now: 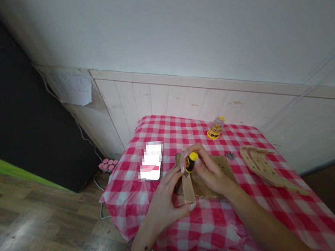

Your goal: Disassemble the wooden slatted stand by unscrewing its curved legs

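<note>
My right hand (207,169) is closed around a screwdriver (192,160) with a yellow and black handle. Its tip points down at the upper end of a narrow wooden block (188,191), where a small dark metal piece shows. Around that block my left hand (168,198) is closed, thumb at the near end and fingers along the left side. Beneath both hands lies a flat brown board (223,163) with small dark marks. Part of the block's upper end is hidden by my fingers.
A lit phone (152,161) lies left on the checked tablecloth (173,130). At the back stands a clear, yellow-based bit case (216,128). Several screws (229,156) and curved wooden parts (262,166) lie right. A pink-topped object (108,164) sits beyond the table's left edge.
</note>
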Demonstrator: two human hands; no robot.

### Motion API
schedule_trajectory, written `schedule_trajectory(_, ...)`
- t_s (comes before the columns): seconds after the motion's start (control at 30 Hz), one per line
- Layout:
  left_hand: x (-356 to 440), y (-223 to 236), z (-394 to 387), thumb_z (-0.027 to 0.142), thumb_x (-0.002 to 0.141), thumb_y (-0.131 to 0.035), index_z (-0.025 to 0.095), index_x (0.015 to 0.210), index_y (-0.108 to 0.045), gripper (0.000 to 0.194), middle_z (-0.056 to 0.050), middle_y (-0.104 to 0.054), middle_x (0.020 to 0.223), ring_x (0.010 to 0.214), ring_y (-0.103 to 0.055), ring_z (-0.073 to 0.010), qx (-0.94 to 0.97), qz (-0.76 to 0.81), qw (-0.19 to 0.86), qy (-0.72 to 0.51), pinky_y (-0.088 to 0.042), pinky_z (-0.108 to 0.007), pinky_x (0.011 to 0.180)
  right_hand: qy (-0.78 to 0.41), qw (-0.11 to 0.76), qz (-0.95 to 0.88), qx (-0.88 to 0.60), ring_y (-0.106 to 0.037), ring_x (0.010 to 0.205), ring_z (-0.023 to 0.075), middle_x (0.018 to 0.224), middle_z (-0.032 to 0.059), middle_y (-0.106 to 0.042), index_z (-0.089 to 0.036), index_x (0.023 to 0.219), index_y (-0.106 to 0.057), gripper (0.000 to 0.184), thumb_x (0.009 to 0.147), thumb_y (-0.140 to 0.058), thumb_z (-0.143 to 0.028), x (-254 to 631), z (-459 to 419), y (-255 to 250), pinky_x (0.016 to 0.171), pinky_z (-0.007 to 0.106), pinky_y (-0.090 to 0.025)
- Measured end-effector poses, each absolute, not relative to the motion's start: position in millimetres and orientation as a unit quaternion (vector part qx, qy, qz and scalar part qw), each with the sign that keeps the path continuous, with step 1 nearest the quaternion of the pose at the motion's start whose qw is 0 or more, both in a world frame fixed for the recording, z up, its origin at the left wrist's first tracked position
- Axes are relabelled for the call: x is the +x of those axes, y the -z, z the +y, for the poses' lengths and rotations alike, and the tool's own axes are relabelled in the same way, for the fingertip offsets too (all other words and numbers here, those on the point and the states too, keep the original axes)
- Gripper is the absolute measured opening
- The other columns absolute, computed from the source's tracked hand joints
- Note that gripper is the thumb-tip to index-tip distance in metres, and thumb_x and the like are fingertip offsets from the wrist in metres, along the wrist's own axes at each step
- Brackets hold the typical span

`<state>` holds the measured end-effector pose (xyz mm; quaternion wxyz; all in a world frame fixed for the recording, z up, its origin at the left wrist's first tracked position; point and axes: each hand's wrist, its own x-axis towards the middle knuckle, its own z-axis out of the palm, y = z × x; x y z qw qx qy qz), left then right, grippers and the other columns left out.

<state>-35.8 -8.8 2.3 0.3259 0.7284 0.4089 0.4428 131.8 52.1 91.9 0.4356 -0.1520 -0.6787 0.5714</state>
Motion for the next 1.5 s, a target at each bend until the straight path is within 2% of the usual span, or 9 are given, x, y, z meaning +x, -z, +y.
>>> schedule_trajectory(0.2,-36.2,-0.9,-8.3,0.056,0.084,-0.073,0.026,0.149,-0.047,0.076,-0.014,-0.049,0.156,0.145,-0.045,-0.0376,0.733,0.407,0.324,-0.438,-0.039,-0.059,0.118,-0.573,0.434,-0.678,-0.152,-0.048,0.071,0.0153,0.084,-0.0025,-0.053,-0.030,0.108,-0.045,0.021,0.103,-0.052,-0.049,130.3,51.5,-94.3,0.069,0.031,-0.045)
schedule_trajectory(0.4,-35.7,-2.6,-8.8,0.056,0.083,-0.074,0.025,0.149,-0.047,0.078,-0.015,-0.047,0.157,0.145,-0.045,-0.0390,0.729,0.410,0.329,-0.438,-0.037,-0.060,0.119,-0.604,0.419,-0.656,-0.171,-0.053,0.077,0.0200,0.085,0.0027,-0.053,-0.025,0.110,-0.059,0.048,0.105,-0.030,-0.062,128.7,51.4,-88.0,0.071,0.036,-0.049)
schedule_trajectory(0.57,-35.2,-6.4,-8.5,0.057,0.083,-0.074,0.025,0.149,-0.048,0.077,-0.014,-0.050,0.156,0.144,-0.046,-0.0377,0.729,0.411,0.332,-0.436,-0.037,-0.059,0.119,-0.547,0.408,-0.702,-0.204,-0.056,0.088,0.0198,0.098,0.0045,-0.058,-0.027,0.110,-0.059,0.035,0.101,-0.049,-0.059,134.7,50.8,-93.9,0.078,0.035,-0.050)
schedule_trajectory(0.7,-35.2,-8.0,-8.5,0.053,0.085,-0.073,0.026,0.151,-0.046,0.076,-0.013,-0.047,0.158,0.146,-0.044,-0.0366,0.730,0.401,0.333,-0.442,-0.036,-0.059,0.120,-0.563,0.428,-0.683,-0.183,-0.058,0.090,0.0181,0.104,0.0032,-0.061,-0.030,0.106,-0.047,0.022,0.101,-0.056,-0.050,133.8,48.9,-99.0,0.084,0.036,-0.050)
schedule_trajectory(0.87,-35.0,-6.2,-9.0,0.054,0.085,-0.073,0.026,0.150,-0.046,0.076,-0.014,-0.048,0.157,0.145,-0.045,-0.0370,0.734,0.406,0.320,-0.440,-0.038,-0.058,0.119,-0.591,0.447,-0.651,-0.164,-0.051,0.071,0.0149,0.085,-0.0025,-0.056,-0.030,0.104,-0.045,0.023,0.101,-0.056,-0.050,126.0,47.8,-96.9,0.067,0.029,-0.047)
schedule_trajectory(1.03,-35.0,-5.1,-9.7,0.054,0.085,-0.073,0.024,0.149,-0.047,0.076,-0.015,-0.050,0.154,0.143,-0.047,-0.0371,0.730,0.413,0.326,-0.436,-0.038,-0.058,0.119,-0.613,0.450,-0.624,-0.180,-0.054,0.073,0.0192,0.085,0.0030,-0.058,-0.025,0.115,-0.058,0.051,0.103,-0.029,-0.066,124.2,49.7,-92.4,0.065,0.034,-0.049)
schedule_trajectory(1.3,-34.6,-4.3,-8.6,0.052,0.086,-0.073,0.025,0.149,-0.046,0.074,-0.015,-0.047,0.157,0.145,-0.044,-0.0361,0.728,0.403,0.328,-0.447,-0.036,-0.059,0.120,-0.541,0.427,-0.694,-0.206,-0.059,0.092,0.0188,0.105,0.0049,-0.062,-0.027,0.105,-0.057,0.026,0.101,-0.055,-0.053,134.4,49.4,-99.5,0.082,0.035,-0.050)
schedule_trajectory(1.4,-34.3,-6.9,-8.7,0.053,0.086,-0.072,0.025,0.150,-0.044,0.075,-0.014,-0.046,0.158,0.146,-0.044,-0.0358,0.730,0.398,0.328,-0.448,-0.035,-0.059,0.120,-0.573,0.446,-0.663,-0.184,-0.060,0.089,0.0168,0.105,0.0023,-0.063,-0.029,0.102,-0.046,0.022,0.100,-0.061,-0.045,130.3,47.7,-102.3,0.081,0.034,-0.051)
schedule_trajectory(1.5,-34.6,-8.5,-9.1,0.056,0.085,-0.072,0.025,0.149,-0.046,0.075,-0.015,-0.050,0.155,0.143,-0.046,-0.0365,0.727,0.407,0.333,-0.442,-0.039,-0.059,0.118,-0.588,0.457,-0.642,-0.183,-0.057,0.074,0.0144,0.094,-0.0016,-0.062,-0.031,0.100,-0.041,0.024,0.100,-0.061,-0.044,126.1,48.1,-100.1,0.069,0.030,-0.048)
